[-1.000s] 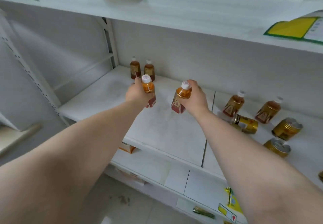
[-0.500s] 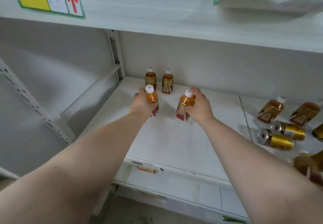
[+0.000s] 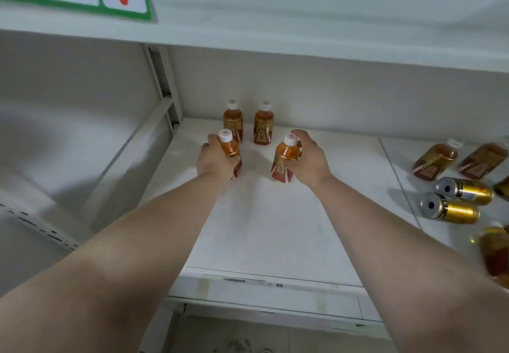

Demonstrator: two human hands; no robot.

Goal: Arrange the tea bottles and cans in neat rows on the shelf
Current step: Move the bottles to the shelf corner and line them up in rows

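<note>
Two amber tea bottles with white caps stand upright side by side at the back left of the white shelf (image 3: 275,231): one on the left (image 3: 233,119), one on the right (image 3: 263,125). Just in front of them, my left hand (image 3: 216,160) grips a third bottle (image 3: 230,147), and my right hand (image 3: 308,158) grips a fourth (image 3: 286,157). Both held bottles are upright, low over the shelf. I cannot tell whether their bases touch it.
On the right shelf panel two tea bottles lie tilted (image 3: 435,160) (image 3: 483,160), with two gold cans on their sides (image 3: 465,190) (image 3: 451,209). Another bottle (image 3: 495,256) is blurred at the right edge. A shelf board (image 3: 303,16) hangs overhead; an upright post (image 3: 162,82) bounds the left.
Both hands have carried their bottles back and left, closer to the two standing bottles. The view has swung left and nearer to the shelf.
</note>
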